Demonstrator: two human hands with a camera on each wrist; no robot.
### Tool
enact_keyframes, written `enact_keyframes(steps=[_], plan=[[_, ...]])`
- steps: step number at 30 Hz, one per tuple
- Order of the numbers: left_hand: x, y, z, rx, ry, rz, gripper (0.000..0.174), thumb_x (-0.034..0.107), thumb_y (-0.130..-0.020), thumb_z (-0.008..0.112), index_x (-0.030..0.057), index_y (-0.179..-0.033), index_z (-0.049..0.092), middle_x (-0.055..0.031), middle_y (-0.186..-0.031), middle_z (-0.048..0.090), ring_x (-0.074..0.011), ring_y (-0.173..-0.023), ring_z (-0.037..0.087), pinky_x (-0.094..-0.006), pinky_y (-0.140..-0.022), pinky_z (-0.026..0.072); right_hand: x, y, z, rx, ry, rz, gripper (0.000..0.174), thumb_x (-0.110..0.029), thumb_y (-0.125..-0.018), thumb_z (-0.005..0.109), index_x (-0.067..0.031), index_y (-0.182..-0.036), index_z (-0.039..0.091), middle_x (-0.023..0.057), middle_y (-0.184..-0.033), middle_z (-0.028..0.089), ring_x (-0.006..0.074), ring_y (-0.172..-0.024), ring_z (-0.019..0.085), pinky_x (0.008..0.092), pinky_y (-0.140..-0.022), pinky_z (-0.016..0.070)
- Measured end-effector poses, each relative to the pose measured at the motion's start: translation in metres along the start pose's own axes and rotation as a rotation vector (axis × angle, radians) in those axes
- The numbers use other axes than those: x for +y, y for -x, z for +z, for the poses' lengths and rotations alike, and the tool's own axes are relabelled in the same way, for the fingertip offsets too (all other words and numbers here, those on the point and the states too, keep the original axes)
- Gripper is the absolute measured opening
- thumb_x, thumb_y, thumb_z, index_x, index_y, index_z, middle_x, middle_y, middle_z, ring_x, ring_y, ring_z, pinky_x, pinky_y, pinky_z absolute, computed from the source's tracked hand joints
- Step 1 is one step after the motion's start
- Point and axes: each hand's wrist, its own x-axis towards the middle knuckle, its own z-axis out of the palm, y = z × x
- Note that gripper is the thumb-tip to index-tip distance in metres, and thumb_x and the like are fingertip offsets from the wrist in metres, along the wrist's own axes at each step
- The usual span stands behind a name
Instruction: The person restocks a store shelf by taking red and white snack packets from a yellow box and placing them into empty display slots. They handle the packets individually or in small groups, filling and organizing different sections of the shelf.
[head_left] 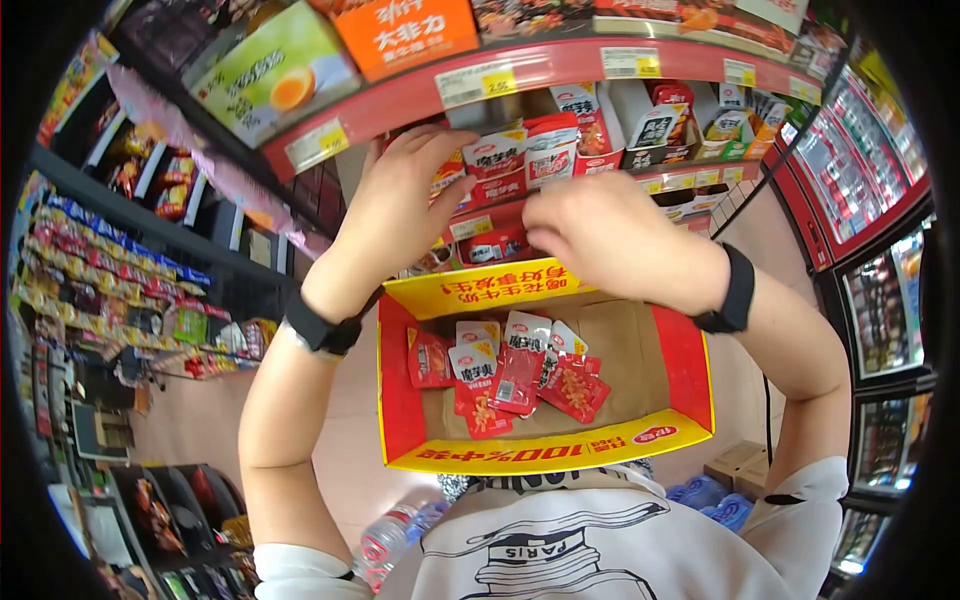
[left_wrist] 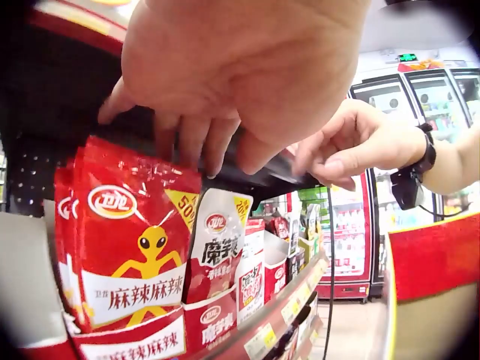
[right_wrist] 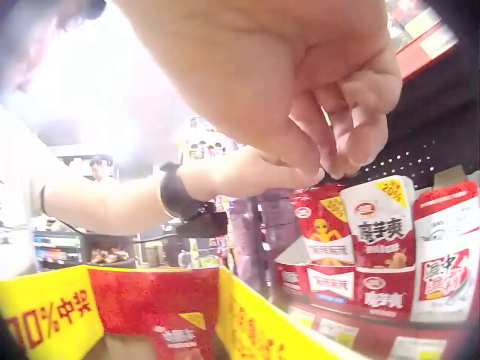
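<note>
The left hand (head_left: 402, 190), fingers apart, or right hand (head_left: 608, 232), loosely curled, could topple the upright packets (left_wrist: 142, 202) by brushing them.

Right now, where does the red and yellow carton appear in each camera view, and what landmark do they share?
Head: carton just below centre.
Left wrist: carton at the right edge, partly cut off.
Right wrist: carton along the bottom, mostly left.
Shared landmark: the shelved white-topped packet with a yellow corner.
</note>
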Motion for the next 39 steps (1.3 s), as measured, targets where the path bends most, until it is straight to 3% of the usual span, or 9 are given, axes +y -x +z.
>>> enact_keyframes(steps=[9, 16, 19, 23, 25, 29, 32, 36, 39], plan=[[0.025, 0.088, -0.03, -0.444, 0.599, -0.267, 0.024, 0.005, -0.081, 0.062, -0.0005, -0.105, 0.063, -0.0154, -0.097, 0.066, -0.0271, -0.089, 0.063, -0.0323, -0.078, 0.0483, -0.038, 0.02, 0.078, -0.773, -0.087, -0.327, 0.01, -0.007, -0.069, 0.058, -0.0018, -0.073, 0.065, 0.0165, -0.075, 0.065, 0.0324, -0.074, 0.065, 0.0412, -0.061, 0.0522], [0.021, 0.124, -0.026, -0.503, 0.59, -0.406, 0.026, 0.008, -0.08, 0.065, 0.0021, -0.105, 0.064, -0.0147, -0.099, 0.066, -0.0291, -0.09, 0.062, -0.0336, -0.079, 0.0481, -0.055, 0.017, 0.159, -0.653, 0.061, -0.247, 0.029, -0.011, -0.079, 0.052, 0.0054, -0.103, 0.054, 0.0197, -0.094, 0.061, 0.0314, -0.078, 0.064, 0.0381, -0.064, 0.0525], [0.02, 0.128, -0.024, -0.467, 0.597, -0.382, 0.027, 0.008, -0.079, 0.066, 0.0023, -0.105, 0.063, -0.0148, -0.1, 0.065, -0.0294, -0.091, 0.062, -0.0344, -0.081, 0.0479, -0.054, 0.01, 0.177, -0.703, 0.049, -0.029, 0.038, -0.015, -0.08, 0.059, 0.007, -0.109, 0.049, 0.0202, -0.096, 0.061, 0.0297, -0.085, 0.063, 0.0352, -0.067, 0.0524], [0.017, 0.131, -0.021, -0.447, 0.61, -0.35, 0.027, 0.009, -0.079, 0.067, 0.0026, -0.105, 0.063, -0.0146, -0.1, 0.065, -0.03, -0.092, 0.061, -0.035, -0.082, 0.0477, -0.055, 0.014, 0.187, -0.699, -0.048, 0.078, 0.034, -0.01, -0.078, 0.057, 0.0049, -0.108, 0.052, 0.0192, -0.102, 0.061, 0.0275, -0.091, 0.063, 0.0344, -0.07, 0.0522], [0.017, 0.13, -0.022, -0.444, 0.639, -0.371, 0.027, 0.009, -0.079, 0.067, 0.0028, -0.105, 0.063, -0.0142, -0.1, 0.065, -0.0305, -0.092, 0.061, -0.0355, -0.082, 0.0474, -0.056, 0.018, 0.187, -0.528, -0.114, 0.066, 0.031, -0.011, -0.076, 0.061, 0.004, -0.103, 0.053, 0.0206, -0.095, 0.063, 0.03, -0.09, 0.063, 0.0365, -0.07, 0.0516], [0.016, 0.131, -0.019, -0.421, 0.646, -0.367, 0.026, 0.008, -0.079, 0.066, 0.0024, -0.105, 0.063, -0.0139, -0.101, 0.065, -0.03, -0.092, 0.061, -0.0353, -0.083, 0.0472, -0.055, 0.022, 0.196, -0.528, -0.335, 0.195, 0.034, -0.014, -0.071, 0.068, 0.0035, -0.097, 0.055, 0.0215, -0.08, 0.064, 0.035, -0.084, 0.063, 0.0414, -0.073, 0.0496], [0.018, 0.13, -0.019, -0.414, 0.664, -0.4, 0.026, 0.007, -0.079, 0.066, 0.0021, -0.104, 0.063, -0.0138, -0.101, 0.065, -0.0291, -0.093, 0.061, -0.0346, -0.083, 0.0469, -0.052, 0.019, 0.2, -0.675, -0.34, 0.185, 0.039, -0.021, -0.074, 0.069, -0.0019, -0.107, 0.058, 0.019, -0.09, 0.064, 0.0351, -0.086, 0.062, 0.0433, -0.074, 0.0483], [0.019, 0.129, -0.021, -0.419, 0.634, -0.413, 0.028, 0.007, -0.079, 0.067, 0.0014, -0.106, 0.063, -0.0138, -0.103, 0.065, -0.0284, -0.095, 0.06, -0.034, -0.085, 0.0462, -0.054, 0.018, 0.191, -0.57, -0.457, 0.165, 0.02, -0.01, -0.071, 0.064, -0.0011, -0.088, 0.061, 0.0194, -0.087, 0.064, 0.0365, -0.087, 0.062, 0.045, -0.074, 0.0483], [0.019, 0.13, -0.018, -0.384, 0.642, -0.418, 0.038, 0.01, -0.077, 0.07, 0.0, -0.112, 0.059, -0.0146, -0.107, 0.064, -0.0279, -0.099, 0.059, -0.034, -0.089, 0.0448, -0.062, 0.005, 0.159, -0.637, -0.468, 0.092, 0.019, -0.008, -0.071, 0.062, -0.001, -0.089, 0.061, 0.0196, -0.088, 0.064, 0.0365, -0.087, 0.062, 0.0451, -0.074, 0.0485]])
